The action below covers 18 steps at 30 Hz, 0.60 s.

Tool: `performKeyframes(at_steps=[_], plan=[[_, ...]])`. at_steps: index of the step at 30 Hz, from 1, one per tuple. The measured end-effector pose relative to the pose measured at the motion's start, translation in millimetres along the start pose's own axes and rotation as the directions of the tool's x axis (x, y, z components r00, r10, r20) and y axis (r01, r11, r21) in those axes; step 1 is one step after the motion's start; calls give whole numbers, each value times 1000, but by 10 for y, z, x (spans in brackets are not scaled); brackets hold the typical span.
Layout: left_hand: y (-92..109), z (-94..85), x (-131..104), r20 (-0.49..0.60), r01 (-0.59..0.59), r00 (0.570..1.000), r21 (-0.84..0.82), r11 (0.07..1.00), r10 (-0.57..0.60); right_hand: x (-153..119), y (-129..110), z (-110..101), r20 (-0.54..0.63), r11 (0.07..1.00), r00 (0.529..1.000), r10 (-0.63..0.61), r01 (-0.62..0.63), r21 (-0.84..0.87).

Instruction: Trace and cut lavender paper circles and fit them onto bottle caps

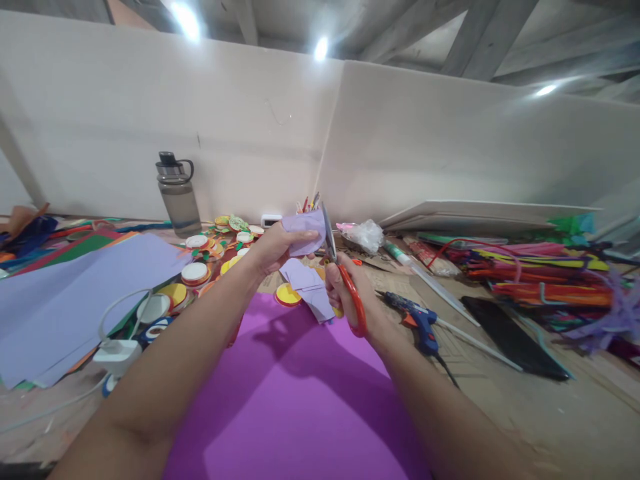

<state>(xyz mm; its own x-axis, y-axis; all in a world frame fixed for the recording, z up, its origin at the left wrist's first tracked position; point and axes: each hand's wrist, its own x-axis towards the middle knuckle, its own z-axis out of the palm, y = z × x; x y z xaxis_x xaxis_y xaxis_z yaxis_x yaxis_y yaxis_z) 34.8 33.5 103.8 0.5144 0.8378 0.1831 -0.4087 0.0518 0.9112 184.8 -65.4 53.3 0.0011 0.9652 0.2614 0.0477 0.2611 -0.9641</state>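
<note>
My left hand [275,248] pinches a piece of light purple paper [305,229], thumb lying on top of it. Red-handled scissors [356,300] are gripped in my right hand [353,287], their blades pointing up along the paper's right edge. Whether the blades touch the paper I cannot tell. Below both hands, several light purple paper pieces [311,288] lie overlapping near a yellow round disc [289,294]. A large bright purple sheet [300,400] covers the table under my forearms.
Left are large lilac sheets [100,287], a white charger plug [118,355], several round discs [195,273] and a water bottle [179,197]. On the right lie a blue glue gun [423,323], a black flat object [513,337], colourful pipe-cleaner-like bundles [545,273] and a crumpled plastic bag [367,235].
</note>
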Motion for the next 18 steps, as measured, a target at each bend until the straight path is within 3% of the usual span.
performKeyframes(at_steps=[4, 7, 11, 18], plan=[[-86, 117, 6, -89, -23, 996, -211, 977, 4, 40, -5, 26, -99, 991, 995, 28, -15, 130], [-188, 275, -20, -109, -151, 986, -286, 946, 125, 64, -13, 36, -187, 985, 982, 7, 26, 171], [-301, 449, -59, -194, -336, 935, -222, 915, 297, 47, 12, 63, -200, 992, 980, -11, 36, 120], [-307, 481, -52, -426, -347, 868, -158, 924, 254, -32, 103, 160, -126, 998, 991, -31, 38, 56]])
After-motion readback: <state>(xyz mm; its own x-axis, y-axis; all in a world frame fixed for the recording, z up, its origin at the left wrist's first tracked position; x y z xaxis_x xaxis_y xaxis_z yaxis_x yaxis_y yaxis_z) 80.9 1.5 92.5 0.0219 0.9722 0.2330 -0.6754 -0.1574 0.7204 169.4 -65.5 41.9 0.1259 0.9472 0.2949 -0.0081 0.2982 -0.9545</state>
